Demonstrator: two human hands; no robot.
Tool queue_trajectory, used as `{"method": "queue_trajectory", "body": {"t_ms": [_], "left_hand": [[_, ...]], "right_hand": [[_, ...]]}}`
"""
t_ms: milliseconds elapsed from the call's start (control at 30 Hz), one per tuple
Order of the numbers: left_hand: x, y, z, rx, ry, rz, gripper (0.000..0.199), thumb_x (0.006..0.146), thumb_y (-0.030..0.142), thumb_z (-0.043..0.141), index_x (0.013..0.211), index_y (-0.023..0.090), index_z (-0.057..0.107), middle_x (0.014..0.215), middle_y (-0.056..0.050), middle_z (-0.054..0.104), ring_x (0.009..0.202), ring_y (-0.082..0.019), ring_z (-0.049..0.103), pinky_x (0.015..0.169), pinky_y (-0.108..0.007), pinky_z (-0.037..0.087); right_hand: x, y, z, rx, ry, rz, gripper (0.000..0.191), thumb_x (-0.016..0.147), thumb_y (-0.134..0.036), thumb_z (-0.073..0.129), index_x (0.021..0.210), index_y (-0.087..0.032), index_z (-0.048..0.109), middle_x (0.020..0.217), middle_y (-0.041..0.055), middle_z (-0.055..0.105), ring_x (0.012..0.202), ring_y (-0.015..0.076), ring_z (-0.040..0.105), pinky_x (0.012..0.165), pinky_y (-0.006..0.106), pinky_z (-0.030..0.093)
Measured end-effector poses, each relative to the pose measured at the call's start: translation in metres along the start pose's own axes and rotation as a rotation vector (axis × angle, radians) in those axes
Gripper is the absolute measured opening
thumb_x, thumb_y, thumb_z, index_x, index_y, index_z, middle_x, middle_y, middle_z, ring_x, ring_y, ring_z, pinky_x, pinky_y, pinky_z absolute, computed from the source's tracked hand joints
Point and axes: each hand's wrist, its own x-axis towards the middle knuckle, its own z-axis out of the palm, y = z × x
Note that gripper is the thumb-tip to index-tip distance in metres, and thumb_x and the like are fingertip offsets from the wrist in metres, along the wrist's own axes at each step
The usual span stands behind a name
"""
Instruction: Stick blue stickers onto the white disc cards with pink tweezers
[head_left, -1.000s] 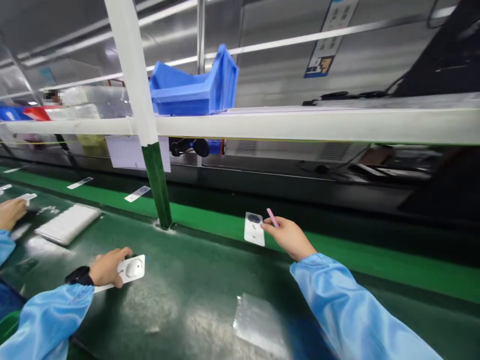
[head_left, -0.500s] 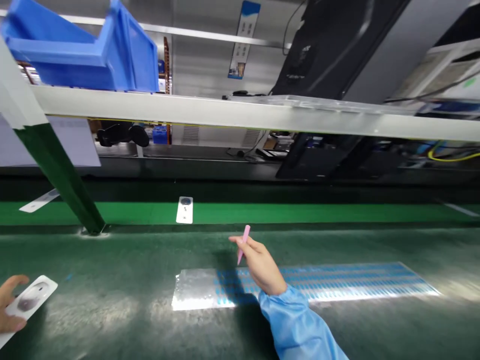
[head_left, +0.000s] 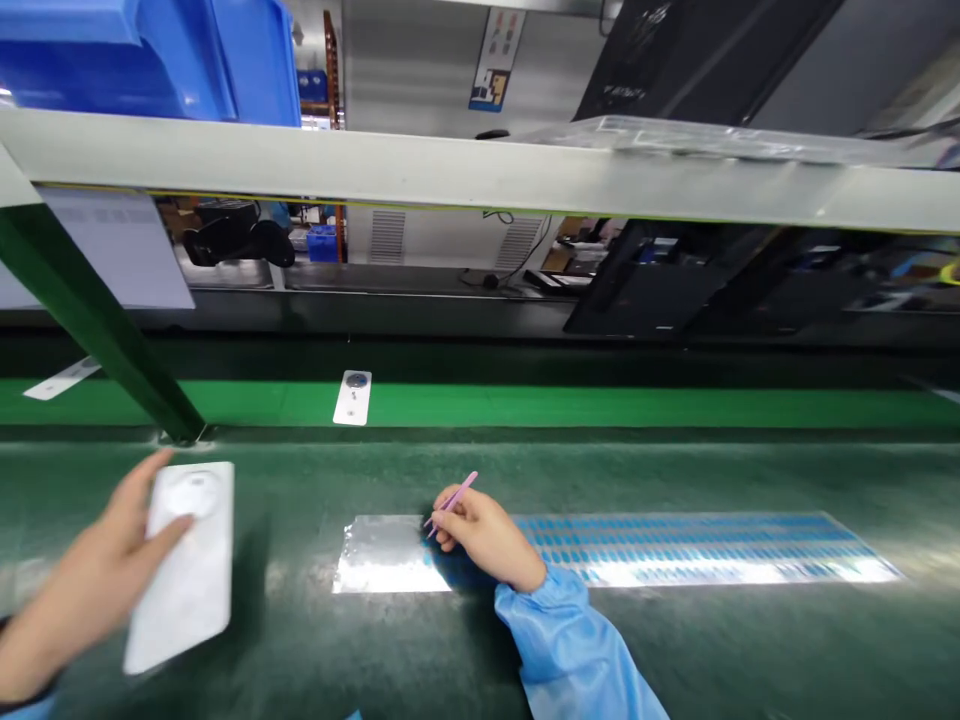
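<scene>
My left hand [head_left: 112, 570] grips a white rectangular panel [head_left: 196, 560] by its edge, the thumb lying across its face. A round feature shows near the panel's upper end, and it is held tilted above the green bench. Pink tweezers [head_left: 454, 502] are pinched in my right hand [head_left: 487, 535], their tips pointing down and left. That hand hovers over or touches a clear sheet [head_left: 390, 555] carrying rows of small blue stickers [head_left: 675, 545]; which of the two I cannot tell. Its left end is bare of stickers.
Another white panel [head_left: 352, 400] with a dark round part lies on the green belt [head_left: 487, 405] behind the bench. A further white piece [head_left: 64, 380] is at far left. A green post [head_left: 97, 320] and a white shelf beam [head_left: 450, 168] stand ahead, with a blue bin [head_left: 150, 65] above.
My left hand has come rightward into view with the white panel, now turned more upright. My right hand has shifted slightly left, bringing the tweezers to the sticker rows' left end. The view has tilted down.
</scene>
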Motion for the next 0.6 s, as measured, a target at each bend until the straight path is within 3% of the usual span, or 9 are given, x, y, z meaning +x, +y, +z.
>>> {"method": "queue_trajectory", "body": {"t_ms": [33,100,167,233,333,467,600], "left_hand": [[-0.008,0.027,0.012,-0.124,-0.095,0.064,0.063,0.083,0.049,0.031,0.139,0.026,0.015,0.123,0.003,0.058,0.093,-0.018,0.063,0.078,-0.026,0.049],[-0.022,0.076,0.041,-0.287,-0.269,0.163,0.060,0.081,0.038,0.035,0.138,0.022,0.022,0.131,-0.002,0.054,0.104,-0.019,0.060,0.085,-0.027,0.047],[-0.032,0.111,0.071,-0.343,-0.424,0.202,0.056,0.083,0.029,0.037,0.137,0.020,0.026,0.118,-0.004,0.063,0.101,-0.019,0.062,0.085,-0.028,0.046],[-0.038,0.131,0.095,-0.308,-0.489,0.210,0.051,0.083,0.024,0.041,0.132,0.018,0.031,0.107,-0.006,0.067,0.097,-0.020,0.063,0.080,-0.027,0.045],[-0.040,0.138,0.112,-0.177,-0.507,0.234,0.045,0.082,0.022,0.045,0.126,0.019,0.037,0.092,-0.004,0.069,0.088,-0.021,0.065,0.069,-0.025,0.043],[-0.036,0.134,0.110,-0.048,-0.531,0.283,0.048,0.078,0.023,0.050,0.125,0.021,0.038,0.080,-0.001,0.067,0.079,-0.021,0.065,0.062,-0.025,0.039],[-0.033,0.130,0.109,0.053,-0.541,0.309,0.051,0.074,0.027,0.058,0.123,0.025,0.043,0.087,-0.002,0.067,0.080,-0.024,0.064,0.067,-0.029,0.040]], "right_hand": [[0.001,0.000,0.000,-0.018,0.002,0.009,0.032,0.064,-0.046,0.066,0.072,-0.019,0.053,0.055,-0.0028,0.060,0.048,0.0119,0.058,0.050,0.026,0.048],[0.002,0.001,0.000,-0.049,0.015,0.022,0.028,0.066,-0.044,0.063,0.070,-0.019,0.051,0.055,-0.0029,0.060,0.047,0.0115,0.057,0.049,0.025,0.048],[0.004,0.004,0.001,-0.076,0.039,0.038,0.024,0.069,-0.041,0.061,0.069,-0.019,0.050,0.054,-0.0030,0.060,0.046,0.0112,0.057,0.048,0.025,0.049],[0.006,0.007,0.002,-0.093,0.059,0.050,0.021,0.070,-0.038,0.060,0.070,-0.019,0.050,0.054,-0.0032,0.060,0.046,0.0110,0.057,0.047,0.024,0.048],[0.009,0.011,0.002,-0.097,0.062,0.058,0.018,0.071,-0.034,0.060,0.070,-0.020,0.050,0.053,-0.0039,0.060,0.046,0.0106,0.057,0.045,0.022,0.048],[0.009,0.012,0.000,-0.116,0.042,0.070,0.015,0.072,-0.031,0.060,0.070,-0.019,0.050,0.052,-0.0042,0.059,0.045,0.0103,0.057,0.045,0.022,0.047],[0.009,0.010,0.000,-0.142,0.037,0.091,0.014,0.073,-0.031,0.058,0.070,-0.019,0.050,0.052,-0.0038,0.059,0.043,0.0100,0.056,0.045,0.022,0.046]]}}
